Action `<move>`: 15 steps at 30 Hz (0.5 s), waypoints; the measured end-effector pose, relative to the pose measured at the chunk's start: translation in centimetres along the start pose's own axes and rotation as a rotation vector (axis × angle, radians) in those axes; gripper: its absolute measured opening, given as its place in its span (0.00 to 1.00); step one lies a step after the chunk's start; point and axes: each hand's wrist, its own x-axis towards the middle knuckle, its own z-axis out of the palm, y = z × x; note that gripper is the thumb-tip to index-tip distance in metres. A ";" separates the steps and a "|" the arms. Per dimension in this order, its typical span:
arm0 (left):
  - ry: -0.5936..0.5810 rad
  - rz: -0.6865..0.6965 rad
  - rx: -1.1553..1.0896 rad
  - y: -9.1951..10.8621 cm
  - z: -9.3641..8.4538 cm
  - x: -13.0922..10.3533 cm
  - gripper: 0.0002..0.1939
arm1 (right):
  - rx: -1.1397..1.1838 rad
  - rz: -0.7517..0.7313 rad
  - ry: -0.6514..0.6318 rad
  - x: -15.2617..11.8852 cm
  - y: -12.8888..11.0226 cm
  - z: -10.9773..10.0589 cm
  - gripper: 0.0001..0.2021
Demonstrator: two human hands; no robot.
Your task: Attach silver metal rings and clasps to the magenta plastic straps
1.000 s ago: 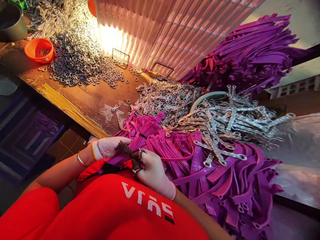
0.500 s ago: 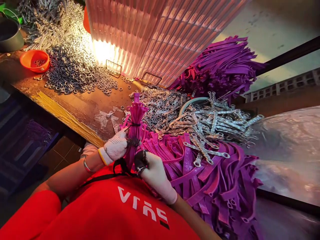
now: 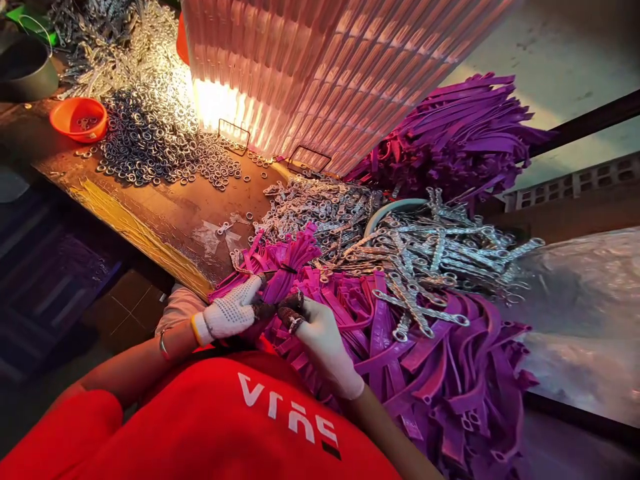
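Note:
My left hand (image 3: 237, 308), in a dotted white glove with dark fingertips, is closed round a bundle of magenta strips (image 3: 281, 283). A black tie (image 3: 287, 269) circles the bundle, which tilts to the upper right. Close beside it, my right hand (image 3: 320, 337) is closed too, thumb and fingers pressed together near the bundle's lower side; what they pinch is too small to make out. Loose purple strips (image 3: 440, 373) lie under and right of my right hand. Twisted silver metal links (image 3: 420, 250) are piled beyond the bundle.
A heap of metal rings (image 3: 150, 143) and an orange bowl (image 3: 79, 120) lie at the back left, near a grey pot (image 3: 30, 73). A ribbed translucent panel (image 3: 320, 73) stands behind the links. More purple strips (image 3: 450, 133) are stacked behind it to the right.
The bundle has tipped from upright towards the upper right. My right hand has risen slightly, closer to my left hand, and the black cord hanging below the bundle is now mostly out of sight.

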 end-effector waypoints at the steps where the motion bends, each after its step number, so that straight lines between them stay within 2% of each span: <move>1: -0.015 -0.016 -0.008 0.3 0.4 -0.2 0.22 | -0.017 0.001 -0.008 0.1 0.1 -0.3 0.09; 3: -0.004 -0.006 0.056 0.7 1.2 -0.4 0.19 | -0.058 -0.011 -0.018 0.3 0.1 -0.7 0.10; 5: 0.026 0.089 0.219 0.8 1.7 -0.5 0.12 | -0.132 -0.029 -0.019 0.5 0.0 -1.0 0.09; 7: -0.003 0.192 0.383 0.5 1.8 -0.4 0.06 | -0.265 -0.065 -0.024 0.7 -0.3 -1.2 0.08; 12: -0.045 0.263 0.528 -0.9 1.9 -0.4 0.11 | -0.663 -0.217 -0.046 0.9 -1.9 -1.3 0.10; 15: -0.024 0.243 0.559 -1.2 2.1 -0.7 0.08 | -0.764 -0.262 -0.073 1.0 -2.4 -1.1 0.11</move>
